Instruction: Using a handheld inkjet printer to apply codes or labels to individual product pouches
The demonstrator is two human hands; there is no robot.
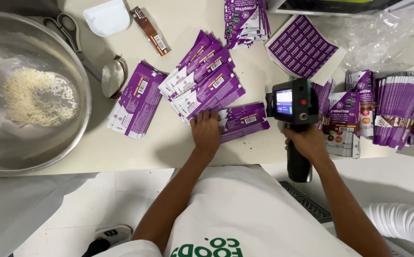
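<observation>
Flat on the pale surface (178, 147), a small stack of glossy purple pouches (242, 121) with white barcode patches lies under the fingertips of the left hand (206, 132), which presses down spread open. Just beside it, the right hand (307, 143) is clamped around one black handheld printer (293, 107); three more fanned piles lie to the left.

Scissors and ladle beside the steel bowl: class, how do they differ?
The scissors have two ring handles and lie higher on the table; the ladle has one straight handle ending in a round cup and lies lower. The scissors sit partly behind the bowl rim; the ladle lies clear. Both are metal.
</observation>
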